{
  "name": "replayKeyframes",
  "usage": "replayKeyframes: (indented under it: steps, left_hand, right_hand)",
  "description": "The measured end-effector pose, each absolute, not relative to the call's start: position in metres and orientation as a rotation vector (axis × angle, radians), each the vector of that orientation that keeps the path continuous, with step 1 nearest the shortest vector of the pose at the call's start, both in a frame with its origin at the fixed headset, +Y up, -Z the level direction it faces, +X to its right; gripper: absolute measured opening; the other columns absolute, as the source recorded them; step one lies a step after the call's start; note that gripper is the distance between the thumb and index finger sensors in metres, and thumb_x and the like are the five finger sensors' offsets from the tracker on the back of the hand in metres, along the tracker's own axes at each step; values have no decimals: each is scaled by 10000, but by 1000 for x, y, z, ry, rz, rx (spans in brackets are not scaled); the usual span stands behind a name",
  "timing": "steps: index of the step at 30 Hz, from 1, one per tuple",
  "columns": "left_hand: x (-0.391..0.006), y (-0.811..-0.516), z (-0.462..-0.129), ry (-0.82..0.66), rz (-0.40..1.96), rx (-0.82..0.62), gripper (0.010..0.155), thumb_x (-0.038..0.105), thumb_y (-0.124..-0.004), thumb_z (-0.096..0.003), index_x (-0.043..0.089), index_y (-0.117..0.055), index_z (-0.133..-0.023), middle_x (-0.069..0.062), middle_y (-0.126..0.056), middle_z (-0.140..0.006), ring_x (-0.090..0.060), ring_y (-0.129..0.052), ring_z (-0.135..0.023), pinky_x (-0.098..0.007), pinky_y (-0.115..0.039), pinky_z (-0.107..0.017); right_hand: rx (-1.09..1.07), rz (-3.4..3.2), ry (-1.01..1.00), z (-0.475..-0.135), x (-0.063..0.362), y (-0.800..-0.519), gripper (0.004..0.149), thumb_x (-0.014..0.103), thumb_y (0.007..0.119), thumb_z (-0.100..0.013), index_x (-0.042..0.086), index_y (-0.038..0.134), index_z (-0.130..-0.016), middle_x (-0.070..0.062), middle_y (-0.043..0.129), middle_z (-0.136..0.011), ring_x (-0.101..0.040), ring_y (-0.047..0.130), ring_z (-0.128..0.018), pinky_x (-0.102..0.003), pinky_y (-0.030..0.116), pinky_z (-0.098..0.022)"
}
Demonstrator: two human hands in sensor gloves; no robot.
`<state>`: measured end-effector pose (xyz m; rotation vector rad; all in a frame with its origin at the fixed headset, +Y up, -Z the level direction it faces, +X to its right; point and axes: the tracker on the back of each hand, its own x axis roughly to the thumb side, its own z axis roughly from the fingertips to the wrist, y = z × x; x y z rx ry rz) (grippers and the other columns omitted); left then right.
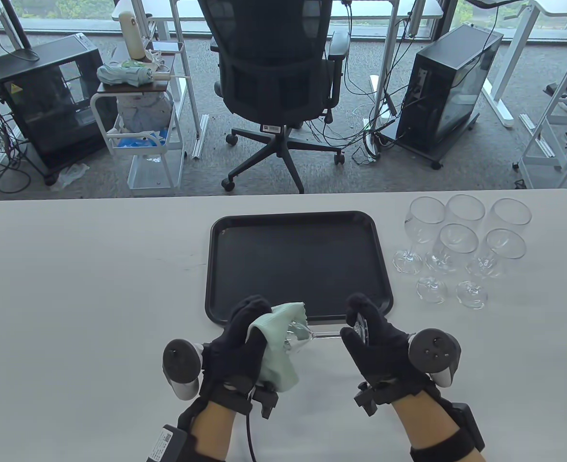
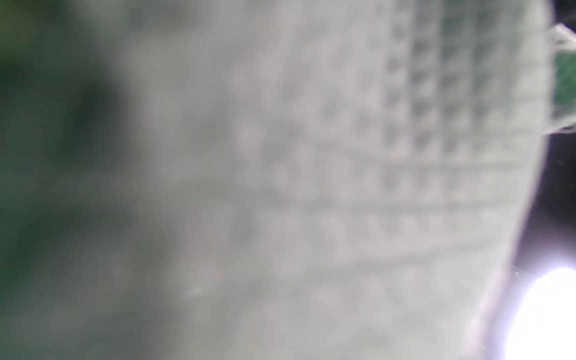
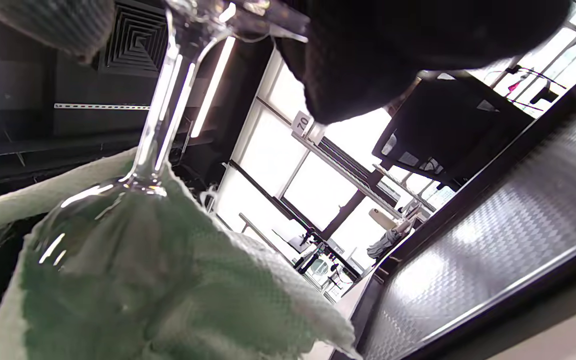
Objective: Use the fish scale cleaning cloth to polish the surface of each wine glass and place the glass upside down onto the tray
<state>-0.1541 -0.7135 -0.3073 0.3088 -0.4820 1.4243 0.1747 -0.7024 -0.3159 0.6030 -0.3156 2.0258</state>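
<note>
I hold one wine glass (image 1: 307, 337) sideways above the table's front edge, just before the black tray (image 1: 297, 260). My right hand (image 1: 367, 332) grips its foot and stem end. My left hand (image 1: 245, 337) wraps the pale green cleaning cloth (image 1: 276, 346) around the bowl. In the right wrist view the stem (image 3: 160, 115) runs down into the bowl, which the cloth (image 3: 178, 290) covers. Blurred cloth weave (image 2: 318, 180) fills the left wrist view. The tray holds nothing.
Several clear wine glasses (image 1: 461, 250) stand upright on the white table (image 1: 71, 288) to the right of the tray. Beyond the far edge are an office chair (image 1: 278, 82), a small cart (image 1: 139, 120) and two computer towers.
</note>
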Motion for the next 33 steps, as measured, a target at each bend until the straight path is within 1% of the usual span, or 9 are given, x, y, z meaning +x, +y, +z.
replayKeyframes:
  steps: [2, 6, 8, 10, 13, 22, 24, 29, 33]
  left_hand:
    - [-156, -712, -307, -471, 1414, 300, 603, 687, -707, -520, 338, -657, -1009, -50, -613, -1104, -399, -739, -922, -552, -883, -417]
    - [-157, -713, -307, -467, 1459, 266, 607, 691, -704, -524, 336, -652, -1014, -52, -609, -1107, -399, -738, -924, -549, -883, -417]
    - [-157, -711, -307, -491, 1461, 278, 610, 694, -702, -520, 342, -648, -1015, -50, -605, -1109, -393, -733, -930, -545, -881, -424]
    - [-156, -711, -307, -514, 1446, 299, 614, 700, -699, -516, 351, -639, -1018, -44, -587, -1120, -383, -718, -950, -547, -871, -444]
    - [-155, -712, -306, -532, 1370, 356, 618, 706, -703, -506, 360, -640, -1013, -32, -583, -1121, -371, -714, -959, -546, -871, -453]
    - [-158, -713, -308, -481, 1441, 263, 607, 692, -696, -527, 345, -638, -1021, -49, -590, -1119, -389, -720, -947, -551, -874, -447]
    - [-157, -712, -308, -490, 1435, 276, 611, 696, -696, -523, 348, -635, -1022, -47, -583, -1123, -386, -716, -952, -549, -872, -453]
    - [-154, -714, -308, -508, 1387, 326, 615, 699, -705, -509, 356, -640, -1016, -39, -586, -1121, -377, -717, -956, -548, -870, -460]
    - [-157, -716, -310, -488, 1406, 306, 606, 692, -699, -516, 353, -640, -1015, -39, -591, -1118, -379, -720, -951, -549, -875, -455]
  right_hand:
    - [723, 2068, -471, -312, 172, -702, 885, 669, 775, -462, 232, 313, -1078, -209, 596, -1014, -352, 917, -524, -430, 875, -314]
    - [882, 2200, -766, -305, 171, -695, 970, 626, 858, -444, 242, 218, -1063, -172, 537, -1043, -315, 929, -575, -390, 912, -358]
    - [807, 2077, -656, -306, 170, -696, 874, 595, 861, -456, 278, 319, -1064, -179, 582, -1004, -331, 919, -530, -381, 898, -317]
    - [714, 2037, -538, -310, 171, -699, 784, 660, 741, -487, 266, 380, -1061, -186, 637, -952, -281, 927, -442, -342, 883, -236]
    - [528, 1908, -146, -316, 173, -709, 811, 724, 647, -493, 216, 405, -1077, -221, 668, -916, -279, 920, -406, -352, 863, -208]
    - [869, 2180, -734, -307, 170, -698, 999, 594, 903, -428, 244, 213, -1060, -179, 555, -1020, -314, 938, -589, -397, 931, -370]
    - [817, 2104, -672, -308, 170, -699, 945, 575, 911, -434, 260, 278, -1061, -185, 579, -993, -318, 931, -555, -383, 921, -342]
    - [551, 1877, -141, -319, 175, -711, 844, 706, 714, -478, 215, 393, -1084, -242, 660, -915, -307, 917, -432, -381, 865, -231]
    - [755, 2049, -470, -316, 172, -705, 905, 643, 790, -468, 251, 254, -1082, -214, 560, -1039, -351, 919, -548, -431, 888, -336]
